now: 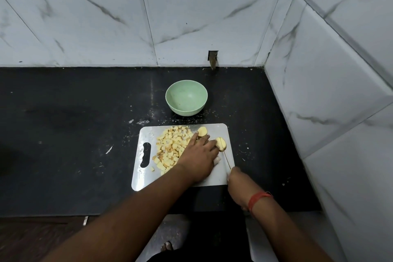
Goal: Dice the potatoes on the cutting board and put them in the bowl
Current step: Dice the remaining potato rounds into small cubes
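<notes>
A steel cutting board is lying on a black counter, with its handle slot at the left end. A heap of potato cubes is covering the left and middle part of the board. A peeled potato half is sitting at the far edge of the board, just beyond the fingertips of the left hand. A second potato piece is lying near the right edge of the board, with one cut line showing across it.

The left hand is lying flat over the board, fingers stretched and slightly spread, with the fingertips resting against the left side of the second potato piece and steadying it. The fingers are not curling round anything.

The right hand is gripping the handle of a knife; the handle itself is hidden inside the fist. The thin blade is running from the hand up to the second potato piece and is meeting its near side. A red thread is circling the right wrist.

A pale green bowl is standing on the counter just beyond the board, apart from it, and is holding no potato. White specks are scattered on the counter round the board and bowl. Marbled white tiles are lining the wall behind and to the right.
</notes>
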A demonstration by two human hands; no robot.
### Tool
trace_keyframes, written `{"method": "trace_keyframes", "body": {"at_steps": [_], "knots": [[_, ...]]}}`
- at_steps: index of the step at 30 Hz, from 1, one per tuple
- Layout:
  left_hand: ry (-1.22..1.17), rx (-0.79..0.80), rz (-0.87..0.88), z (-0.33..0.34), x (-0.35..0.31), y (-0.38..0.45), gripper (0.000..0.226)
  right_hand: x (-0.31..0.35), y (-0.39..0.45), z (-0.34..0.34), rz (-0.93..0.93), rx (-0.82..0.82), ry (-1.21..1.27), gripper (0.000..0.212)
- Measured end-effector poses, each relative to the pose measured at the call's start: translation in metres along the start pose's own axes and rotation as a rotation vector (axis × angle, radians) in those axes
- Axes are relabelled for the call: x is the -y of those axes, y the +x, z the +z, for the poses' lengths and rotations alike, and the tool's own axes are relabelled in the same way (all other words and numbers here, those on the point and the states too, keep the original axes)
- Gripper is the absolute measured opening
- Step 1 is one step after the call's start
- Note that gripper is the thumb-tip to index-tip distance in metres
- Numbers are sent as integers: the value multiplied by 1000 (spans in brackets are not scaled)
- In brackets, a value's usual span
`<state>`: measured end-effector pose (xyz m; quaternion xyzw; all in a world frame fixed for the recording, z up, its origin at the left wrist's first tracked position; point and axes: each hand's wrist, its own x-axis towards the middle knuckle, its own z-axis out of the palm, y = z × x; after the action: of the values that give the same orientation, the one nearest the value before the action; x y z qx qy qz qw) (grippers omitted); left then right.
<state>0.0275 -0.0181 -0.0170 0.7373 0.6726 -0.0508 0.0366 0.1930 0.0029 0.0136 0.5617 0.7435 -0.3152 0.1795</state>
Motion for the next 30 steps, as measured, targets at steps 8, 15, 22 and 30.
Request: {"method": "trace_keyframes", "body": {"at_steps": [8, 15, 22, 30], "knots": [[-17, 36, -13, -2, -1, -4, 54, -9, -8, 4, 77, 15, 4, 35], [-29, 50, -23, -1, 1, -3, 55, 0, -1, -9, -20, -123, 6, 25], [-33, 55, -22, -1, 1, -1, 53, 27, 13, -25, -35, -76, -29, 31], [-37, 63, -19, 0, 2, -1, 55, 34, 20, -25, 20, -53, -37, 33]]}}
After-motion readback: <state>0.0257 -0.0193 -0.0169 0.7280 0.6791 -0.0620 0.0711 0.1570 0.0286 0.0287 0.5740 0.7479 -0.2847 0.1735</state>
